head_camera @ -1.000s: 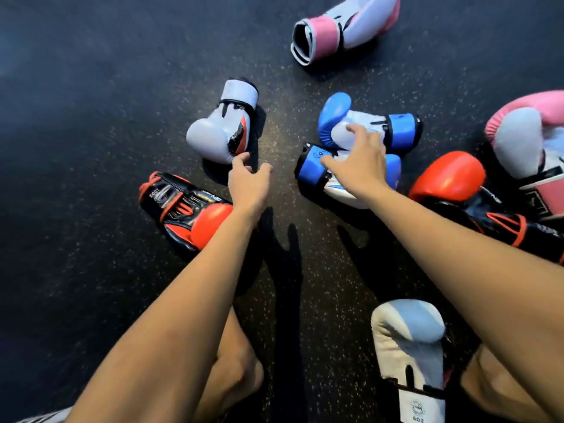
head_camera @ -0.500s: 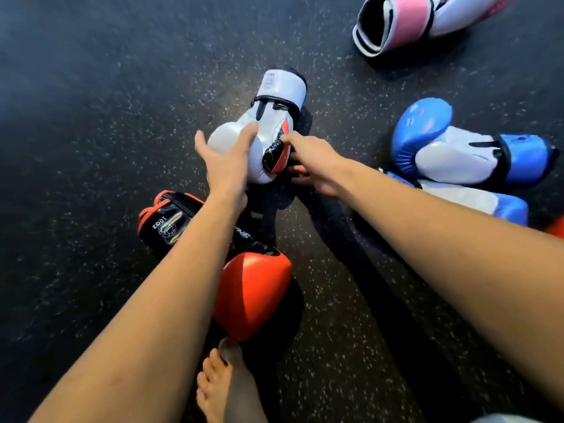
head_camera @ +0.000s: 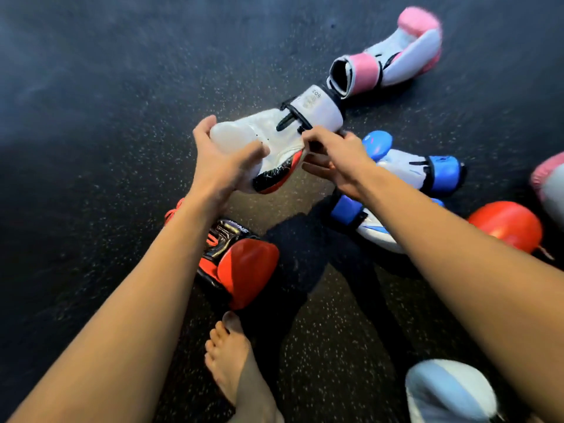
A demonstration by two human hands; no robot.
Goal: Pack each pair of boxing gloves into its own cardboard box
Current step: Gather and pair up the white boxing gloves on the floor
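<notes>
Dark speckled rubber floor (head_camera: 91, 148) carries scattered boxing gloves: a red and black glove (head_camera: 241, 270) lies under the left forearm, a pair of blue and white gloves (head_camera: 406, 166) lies to the right, and a pink and white glove (head_camera: 396, 62) lies farthest off. A white glove (head_camera: 274, 126) with a red and black thumb is in the middle, held between both hands, its cuff close to the pink one's cuff. The left hand (head_camera: 219, 166) curls round its padded end while the right hand (head_camera: 335, 160) pinches it beside the wrist strap, and a bare foot (head_camera: 235, 361) stands nearest.
</notes>
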